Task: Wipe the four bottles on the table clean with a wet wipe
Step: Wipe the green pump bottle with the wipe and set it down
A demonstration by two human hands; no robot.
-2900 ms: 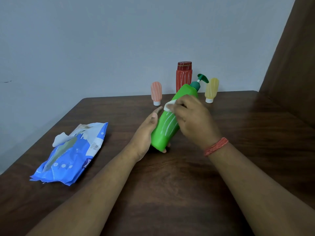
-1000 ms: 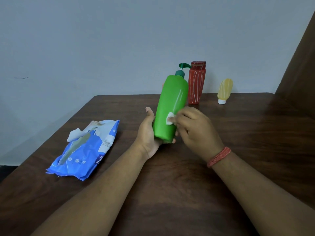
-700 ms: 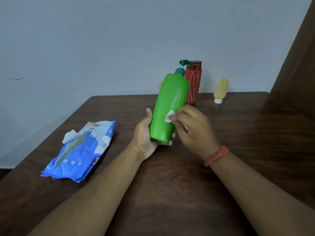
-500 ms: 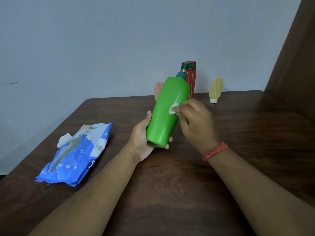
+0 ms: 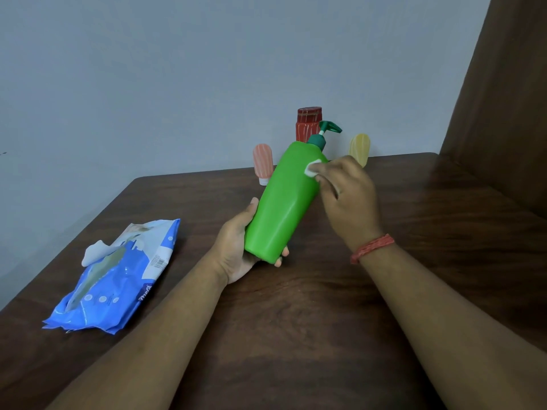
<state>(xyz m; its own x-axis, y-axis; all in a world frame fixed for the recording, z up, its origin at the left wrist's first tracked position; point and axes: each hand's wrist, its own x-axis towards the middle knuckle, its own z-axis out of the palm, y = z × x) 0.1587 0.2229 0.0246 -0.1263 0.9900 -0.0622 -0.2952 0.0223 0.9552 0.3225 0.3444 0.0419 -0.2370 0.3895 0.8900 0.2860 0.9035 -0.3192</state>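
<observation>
**A:** Wiping the green pump bottle (image 5: 284, 202) right now, head view only. Left hand (image 5: 236, 247) grips its base, holding it tilted above the surface (image 5: 296, 321); right hand (image 5: 346, 196) pinches a folded wet wipe (image 5: 312, 168) against the shoulder just under the pump.

**B:** I'd go with long strokes and turn the bottle so no side gets skipped. Firm grip too, wet plastic is probably slippery.

**A:** Rest of it: dark wood surface, grey wall behind. Red bottle (image 5: 307, 122), pink one (image 5: 262, 162) and yellow one (image 5: 359, 147) stand at the back. Blue wipes pack (image 5: 118, 279) lies to the left.
</observation>
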